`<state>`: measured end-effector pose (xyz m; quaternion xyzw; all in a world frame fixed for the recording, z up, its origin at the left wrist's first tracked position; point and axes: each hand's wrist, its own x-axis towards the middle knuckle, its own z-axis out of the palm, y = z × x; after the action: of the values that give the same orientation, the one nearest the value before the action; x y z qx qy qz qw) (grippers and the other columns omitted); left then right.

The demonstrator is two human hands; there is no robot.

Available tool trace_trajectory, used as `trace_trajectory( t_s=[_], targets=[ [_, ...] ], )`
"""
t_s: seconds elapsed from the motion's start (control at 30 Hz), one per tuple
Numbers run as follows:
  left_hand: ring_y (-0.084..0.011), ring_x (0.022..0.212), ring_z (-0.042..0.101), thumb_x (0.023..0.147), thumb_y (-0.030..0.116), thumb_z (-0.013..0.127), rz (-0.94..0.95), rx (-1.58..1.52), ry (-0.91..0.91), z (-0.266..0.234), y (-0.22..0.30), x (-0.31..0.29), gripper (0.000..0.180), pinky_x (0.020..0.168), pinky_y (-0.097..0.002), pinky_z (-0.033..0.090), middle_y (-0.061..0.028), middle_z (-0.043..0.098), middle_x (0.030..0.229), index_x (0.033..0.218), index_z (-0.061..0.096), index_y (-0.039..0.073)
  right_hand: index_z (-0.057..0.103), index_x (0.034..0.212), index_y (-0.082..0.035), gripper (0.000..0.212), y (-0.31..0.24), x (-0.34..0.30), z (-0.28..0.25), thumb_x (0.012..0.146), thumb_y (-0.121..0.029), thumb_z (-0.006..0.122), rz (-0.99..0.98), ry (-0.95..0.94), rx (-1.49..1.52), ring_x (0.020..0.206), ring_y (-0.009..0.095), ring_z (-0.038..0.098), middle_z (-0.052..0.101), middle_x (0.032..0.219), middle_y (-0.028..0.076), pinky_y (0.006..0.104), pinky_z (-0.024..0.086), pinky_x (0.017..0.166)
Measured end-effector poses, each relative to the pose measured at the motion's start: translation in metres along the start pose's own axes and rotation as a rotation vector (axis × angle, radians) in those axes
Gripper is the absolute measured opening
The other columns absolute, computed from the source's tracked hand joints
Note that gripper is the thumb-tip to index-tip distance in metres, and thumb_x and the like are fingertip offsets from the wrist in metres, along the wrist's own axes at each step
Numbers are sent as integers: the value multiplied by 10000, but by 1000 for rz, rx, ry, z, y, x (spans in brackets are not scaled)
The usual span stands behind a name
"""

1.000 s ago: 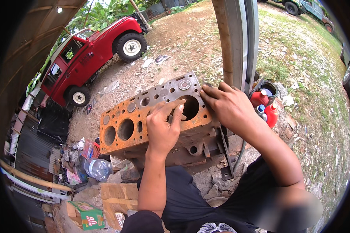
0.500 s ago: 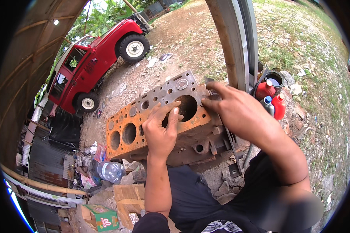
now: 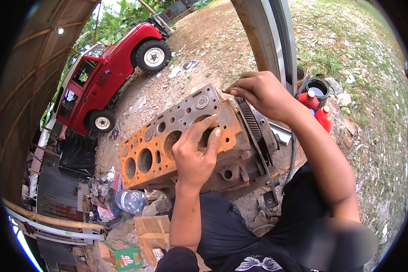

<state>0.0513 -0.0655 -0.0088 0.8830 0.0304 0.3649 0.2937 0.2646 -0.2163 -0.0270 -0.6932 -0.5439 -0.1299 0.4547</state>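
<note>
Lifted off the engine block's right end since the earlier frame, my right hand [image 3: 267,96] now hangs in the air just beyond that end, baring a ribbed, gear-like part [image 3: 249,119] it had partly covered. Largest in the scene I command from afar, a red vehicle [image 3: 122,61] stands on stony ground at upper left, while a tall post [image 3: 258,27] rises behind the work. Rust-orange and grey, the engine block [image 3: 159,143] sits before a pair of dark-clad legs, its pierced top face up and four round bores in a row. At lower left, flattened cardboard [image 3: 153,232] lies beside a green carton [image 3: 128,259], with a clear plastic bottle [image 3: 131,202] near them. To the right, a dark bucket [image 3: 318,87] of liquid stands close to two red bottles [image 3: 323,120]. My left hand [image 3: 194,157] reaches over the rightmost bore, partly hiding it, thumb and forefinger parted in a loose curve. On the right, fingers and thumb are drawn close together; I cannot tell whether they grip anything.
</note>
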Motion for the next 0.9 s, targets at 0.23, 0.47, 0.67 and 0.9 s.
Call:
trace_trajectory(
  t_s=[0.23,0.47,0.67,0.9],
  targets=[
    [-249,1040,815,1013,91,785,-4,207,-1,-11,-15,4,217,952,-368,604,-145,852,1107,1215,826,20,816,1126,71,332,-30,12,11,993,-174,637,165,-270,27,1060,468,704,728,1024,299,517,572,1015],
    [-336,984,794,1009,125,793,34,336,50,2,-18,9,153,1068,-458,565,-153,837,1062,1116,844,29,793,980,87,401,-49,17,21,1042,-251,586,269,-322,-87,1034,528,723,678,1062,361,572,579,998],
    [-349,979,779,992,144,809,44,322,76,9,-17,6,134,1160,-537,502,-134,835,1025,1091,844,61,840,1008,62,468,-59,31,21,1033,-341,603,309,-440,-238,1111,476,757,721,1151,342,510,624,978],
    [-330,978,788,1006,152,793,-8,316,96,1,-18,5,131,1214,-570,455,-122,837,1009,1075,842,51,815,988,124,637,-78,26,14,1069,-477,619,358,-406,-164,1167,535,726,677,1267,414,557,578,1071]
  ],
)
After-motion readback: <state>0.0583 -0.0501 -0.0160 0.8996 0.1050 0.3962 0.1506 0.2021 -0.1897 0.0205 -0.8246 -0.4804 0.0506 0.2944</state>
